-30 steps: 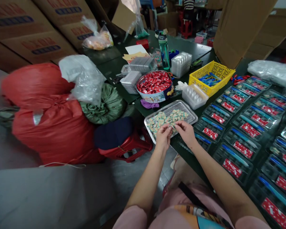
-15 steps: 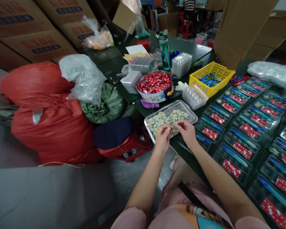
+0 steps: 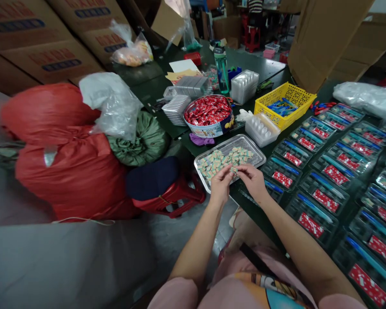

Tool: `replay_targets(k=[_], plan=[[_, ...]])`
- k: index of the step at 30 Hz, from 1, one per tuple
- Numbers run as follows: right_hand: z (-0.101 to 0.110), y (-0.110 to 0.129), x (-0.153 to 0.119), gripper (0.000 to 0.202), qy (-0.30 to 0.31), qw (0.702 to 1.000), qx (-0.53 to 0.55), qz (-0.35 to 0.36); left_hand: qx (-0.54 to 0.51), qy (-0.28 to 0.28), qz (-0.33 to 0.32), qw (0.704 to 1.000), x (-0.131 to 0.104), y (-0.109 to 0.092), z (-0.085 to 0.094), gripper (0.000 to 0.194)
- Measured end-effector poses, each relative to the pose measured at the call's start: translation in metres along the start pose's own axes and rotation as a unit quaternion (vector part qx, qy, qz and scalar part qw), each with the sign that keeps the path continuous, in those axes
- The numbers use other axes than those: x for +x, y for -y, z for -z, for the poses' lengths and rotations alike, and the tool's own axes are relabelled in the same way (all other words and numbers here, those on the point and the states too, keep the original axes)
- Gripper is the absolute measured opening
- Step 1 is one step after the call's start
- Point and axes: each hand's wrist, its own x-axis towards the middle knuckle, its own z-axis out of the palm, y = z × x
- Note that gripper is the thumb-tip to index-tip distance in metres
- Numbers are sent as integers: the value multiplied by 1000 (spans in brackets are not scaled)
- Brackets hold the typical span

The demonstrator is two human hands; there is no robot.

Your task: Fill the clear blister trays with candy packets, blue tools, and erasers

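Over the near edge of a metal tray (image 3: 262, 158), my left hand (image 3: 221, 183) and my right hand (image 3: 251, 180) meet at their fingertips. Pinched between them is a small pale-and-green square piece (image 3: 233, 169), which both hands grip. Many loose pieces (image 3: 217, 161) of the same look are heaped in the tray. To the right lie rows of clear plastic trays (image 3: 323, 197), each with a blue tool and a red dotted packet in it.
Behind the tray stand a round tin (image 3: 209, 128) of red packets, a yellow basket (image 3: 284, 118) of blue tools and a green bottle (image 3: 221, 71). Stacked clear plastic trays (image 3: 262, 131) sit beside the basket. Left are a red stool (image 3: 167, 201) and large red sacks (image 3: 67, 171).
My fingertips have shifted slightly, and the small piece between them shows more plainly. Both hands stay at the tray's near edge.
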Motion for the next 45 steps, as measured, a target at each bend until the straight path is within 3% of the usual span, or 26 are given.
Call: replay_targets(k=[6,13,20,24,26,29,31,36,39,42,45], plan=[[11,17,-8,13,-6,999,-18,38,-20,41,17,999,-10,-4,-11,34],[32,27,-25,19,-30,998,-12,45,-25,74,4,997,-24,-4,-35,30],[66,46,-53,18,-114,990,-77,42,35,136,6,990,-47,11,-65,27],[110,61,-84,17,-135,979,-149,44,47,183,0,982,-68,37,-95,29],[135,70,-109,16,-158,971,-178,29,77,238,27,968,-83,52,-110,28],[171,90,-162,15,-220,953,-208,-31,146,345,65,925,-107,65,-127,19],[198,103,-204,15,-285,928,-223,-85,177,378,74,906,-119,68,-136,15],[282,120,-309,22,-482,814,-241,-217,193,339,97,916,-129,75,-157,18],[321,118,-349,24,-521,764,-265,-273,221,325,104,914,-130,81,-164,22],[338,107,-360,25,-508,763,-259,-304,228,329,108,910,-131,86,-167,23],[342,94,-352,27,-478,778,-249,-322,235,333,103,907,-132,88,-167,23]])
